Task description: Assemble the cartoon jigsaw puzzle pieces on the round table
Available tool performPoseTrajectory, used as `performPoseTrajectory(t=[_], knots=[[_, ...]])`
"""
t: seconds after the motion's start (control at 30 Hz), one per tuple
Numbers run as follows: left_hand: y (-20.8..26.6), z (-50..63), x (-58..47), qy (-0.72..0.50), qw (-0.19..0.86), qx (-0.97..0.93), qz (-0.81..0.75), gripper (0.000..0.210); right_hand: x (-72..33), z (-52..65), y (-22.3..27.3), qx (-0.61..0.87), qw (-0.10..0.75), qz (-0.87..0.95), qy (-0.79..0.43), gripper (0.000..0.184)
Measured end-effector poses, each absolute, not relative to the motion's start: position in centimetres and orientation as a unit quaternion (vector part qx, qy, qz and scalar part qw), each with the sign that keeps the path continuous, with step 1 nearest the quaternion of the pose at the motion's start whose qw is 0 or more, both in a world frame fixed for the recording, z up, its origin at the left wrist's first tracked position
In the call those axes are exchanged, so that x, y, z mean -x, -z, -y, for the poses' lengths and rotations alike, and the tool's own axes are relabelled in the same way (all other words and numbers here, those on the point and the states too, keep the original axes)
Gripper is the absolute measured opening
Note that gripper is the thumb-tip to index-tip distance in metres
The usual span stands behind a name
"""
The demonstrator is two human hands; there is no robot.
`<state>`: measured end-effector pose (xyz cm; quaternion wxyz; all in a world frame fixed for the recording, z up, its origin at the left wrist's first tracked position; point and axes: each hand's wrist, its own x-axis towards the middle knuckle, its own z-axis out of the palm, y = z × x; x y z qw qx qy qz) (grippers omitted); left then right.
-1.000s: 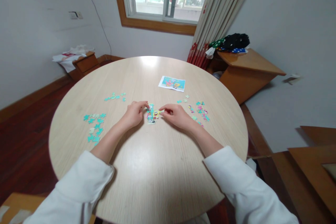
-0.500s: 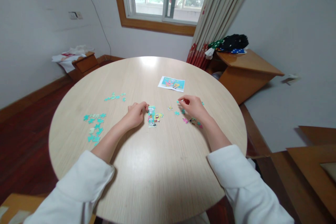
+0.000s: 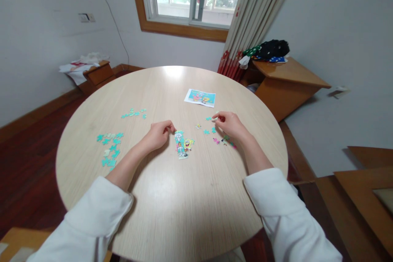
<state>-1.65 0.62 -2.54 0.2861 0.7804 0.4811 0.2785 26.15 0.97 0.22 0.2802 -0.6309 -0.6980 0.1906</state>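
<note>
My left hand (image 3: 160, 134) has its fingers curled, with the fingertips at the upper left corner of a joined section of jigsaw puzzle (image 3: 180, 147). Printed on that section are a tall pale-green cartoon figure and a yellow square one; it lies slightly tilted on the table. Over to the right, my right hand (image 3: 230, 125) has thumb and forefinger pinched at a small teal jigsaw piece, partly hidden by the fingers. Loose teal pieces (image 3: 206, 132) lie beside and below these fingers, along with a yellowish piece (image 3: 198, 126) and a pink piece (image 3: 216, 141).
The round wooden table (image 3: 172, 204) carries a printed reference picture (image 3: 201, 98) beyond my hands. Several teal pieces (image 3: 109, 162) form a cluster at the left, and a smaller group (image 3: 135, 113) lies farther back. A wooden cabinet (image 3: 285, 77) with cloths stands behind the table's right side.
The joined puzzle section has slid towards me and slightly right, turning a little. My right hand has shifted slightly right, away from one teal piece. My left hand has barely moved.
</note>
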Motion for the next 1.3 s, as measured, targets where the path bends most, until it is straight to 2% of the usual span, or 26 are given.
performPoseTrajectory(t=[0.63, 0.83, 1.03, 1.3], knots=[[3.2, -1.0, 2.2, -0.279, 0.292, -0.781, -0.477, 0.026, -30.0, -1.6, 0.2, 0.724, 0.274, 0.598, -0.206, 0.021], [3.4, -1.0, 2.3, -0.28, 0.295, -0.783, -0.471, 0.027, -30.1, -1.1, -0.1, 0.711, 0.256, 0.604, -0.253, 0.023], [3.4, -1.0, 2.3, -0.28, 0.298, -0.78, -0.474, 0.027, -30.1, -0.4, -0.7, 0.65, 0.241, 0.636, -0.339, 0.015], [3.4, -1.1, 2.3, -0.281, 0.304, -0.778, -0.472, 0.026, -30.5, -0.8, -0.5, 0.616, 0.21, 0.668, -0.36, 0.03]])
